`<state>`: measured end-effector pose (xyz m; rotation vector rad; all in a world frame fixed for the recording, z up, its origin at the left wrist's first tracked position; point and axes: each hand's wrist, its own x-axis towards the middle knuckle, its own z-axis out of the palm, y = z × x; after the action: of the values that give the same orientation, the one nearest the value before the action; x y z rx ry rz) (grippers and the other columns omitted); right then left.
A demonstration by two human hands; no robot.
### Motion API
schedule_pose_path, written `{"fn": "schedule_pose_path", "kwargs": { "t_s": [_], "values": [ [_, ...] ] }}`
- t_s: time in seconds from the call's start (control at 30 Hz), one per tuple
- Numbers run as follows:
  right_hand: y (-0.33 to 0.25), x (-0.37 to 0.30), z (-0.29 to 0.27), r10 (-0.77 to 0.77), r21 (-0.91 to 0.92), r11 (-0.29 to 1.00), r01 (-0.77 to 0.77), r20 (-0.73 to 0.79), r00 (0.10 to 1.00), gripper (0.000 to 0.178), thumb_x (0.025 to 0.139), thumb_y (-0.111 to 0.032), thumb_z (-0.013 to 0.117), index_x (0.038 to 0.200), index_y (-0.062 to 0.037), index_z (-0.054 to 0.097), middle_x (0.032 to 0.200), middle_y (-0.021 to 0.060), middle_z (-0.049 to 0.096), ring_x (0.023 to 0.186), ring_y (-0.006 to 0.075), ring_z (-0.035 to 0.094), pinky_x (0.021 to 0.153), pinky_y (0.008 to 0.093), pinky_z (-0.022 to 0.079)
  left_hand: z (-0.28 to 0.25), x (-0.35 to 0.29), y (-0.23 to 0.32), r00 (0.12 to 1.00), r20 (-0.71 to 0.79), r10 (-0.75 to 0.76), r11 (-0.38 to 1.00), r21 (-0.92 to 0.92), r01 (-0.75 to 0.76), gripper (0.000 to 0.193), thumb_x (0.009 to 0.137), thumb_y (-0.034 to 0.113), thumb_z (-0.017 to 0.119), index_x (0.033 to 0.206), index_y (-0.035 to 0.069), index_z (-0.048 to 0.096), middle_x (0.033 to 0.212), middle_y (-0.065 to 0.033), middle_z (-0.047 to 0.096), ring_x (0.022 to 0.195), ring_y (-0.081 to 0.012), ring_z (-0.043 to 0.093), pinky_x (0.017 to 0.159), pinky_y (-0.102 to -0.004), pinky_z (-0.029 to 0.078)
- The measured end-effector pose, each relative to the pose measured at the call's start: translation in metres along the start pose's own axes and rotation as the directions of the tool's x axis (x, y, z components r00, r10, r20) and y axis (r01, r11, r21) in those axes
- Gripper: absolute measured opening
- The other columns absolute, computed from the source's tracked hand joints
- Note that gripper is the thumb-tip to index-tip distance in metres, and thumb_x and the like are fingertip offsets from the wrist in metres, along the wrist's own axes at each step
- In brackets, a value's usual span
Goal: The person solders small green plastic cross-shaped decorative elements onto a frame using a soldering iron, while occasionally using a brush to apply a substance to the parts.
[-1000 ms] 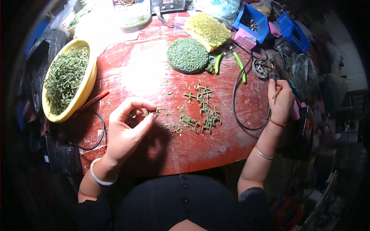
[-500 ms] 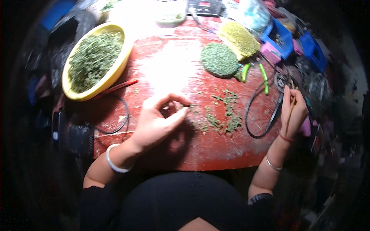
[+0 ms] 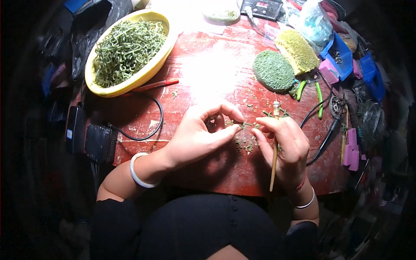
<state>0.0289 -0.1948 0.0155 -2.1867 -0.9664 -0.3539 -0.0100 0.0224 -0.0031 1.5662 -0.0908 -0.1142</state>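
Observation:
My left hand (image 3: 195,134) is closed in a pinch on a small green twig-like piece (image 3: 243,125), thumb and forefinger together at its end. Close beside it on the right, my right hand (image 3: 288,145) has a slim wooden-handled tool (image 3: 274,167) held across its fingers. The tool's pale collar and thin tip point away from me. My right fingertips are at the free end of the green piece; whether they touch it I cannot tell. Loose green bits (image 3: 248,147) lie on the red tabletop (image 3: 208,175) under the hands, partly hidden by them.
A yellow basin (image 3: 145,78) full of green pieces stands at the far left, a red pen (image 3: 161,83) beside it. Right of centre lie a round green pad (image 3: 274,71), a yellow pad (image 3: 298,51) and green-handled pliers (image 3: 320,100). A corded black pen-like tool (image 3: 328,135) and pink blocks (image 3: 352,151) are farther right.
My right hand has come in from the right with the wooden-handled tool to meet my left hand. The left hand keeps its pinch. The whole view has shifted slightly.

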Motion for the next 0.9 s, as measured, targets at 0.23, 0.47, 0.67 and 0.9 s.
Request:
{"fn": "schedule_pose_path", "kwargs": {
  "t_s": [0.23, 0.47, 0.67, 0.9],
  "values": [
    [0.0044, -0.0017, -0.0028, -0.050, 0.015, 0.999, 0.049, 0.039, 0.998, 0.028, 0.078, 0.002, 0.078, 0.104, -0.0001, 0.068, 0.084, 0.0130, 0.063, 0.073, 0.0293, 0.063, 0.064, 0.0369, 0.051, -0.0004, 0.0017, -0.0013, 0.999, 0.038, 0.002, 0.999, 0.034, -0.003, 0.019, 0.088, 0.000, 0.073, 0.106, 0.003, 0.069, 0.098, 0.0024, 0.067, 0.084, -0.0038, 0.055, 0.076, -0.0205, 0.045],
    [0.0027, -0.0026, -0.0041, -0.080, 0.016, 0.997, 0.080, 0.036, 0.996, 0.026, 0.079, 0.001, 0.078, 0.103, -0.0001, 0.068, 0.084, 0.0129, 0.063, 0.071, 0.0289, 0.063, 0.063, 0.0371, 0.051, 0.0001, 0.0011, -0.0056, 0.998, 0.068, -0.007, 1.000, 0.021, 0.006, 0.018, 0.087, 0.001, 0.074, 0.105, 0.004, 0.070, 0.098, 0.0026, 0.067, 0.082, -0.0038, 0.054, 0.074, -0.0209, 0.044],
    [0.0042, -0.0038, -0.0025, -0.096, 0.028, 0.995, 0.095, 0.030, 0.995, 0.024, 0.078, 0.001, 0.078, 0.101, -0.0004, 0.069, 0.082, 0.0121, 0.062, 0.069, 0.0286, 0.061, 0.060, 0.0372, 0.049, 0.0006, 0.0019, -0.0049, 0.997, 0.072, -0.030, 0.998, 0.055, 0.026, 0.018, 0.088, 0.002, 0.074, 0.105, 0.004, 0.070, 0.097, 0.0025, 0.068, 0.080, -0.0031, 0.054, 0.071, -0.0200, 0.044],
    [0.0028, -0.0029, -0.0019, -0.107, 0.013, 0.994, 0.106, 0.031, 0.994, 0.024, 0.077, 0.002, 0.078, 0.099, -0.0005, 0.068, 0.080, 0.0119, 0.060, 0.067, 0.0284, 0.060, 0.058, 0.0367, 0.048, 0.0003, 0.0014, -0.0025, 0.996, 0.087, 0.014, 0.996, 0.090, -0.022, 0.021, 0.087, 0.003, 0.075, 0.107, 0.004, 0.070, 0.098, 0.0026, 0.068, 0.075, -0.0030, 0.053, 0.067, -0.0199, 0.044]
  ]
}}
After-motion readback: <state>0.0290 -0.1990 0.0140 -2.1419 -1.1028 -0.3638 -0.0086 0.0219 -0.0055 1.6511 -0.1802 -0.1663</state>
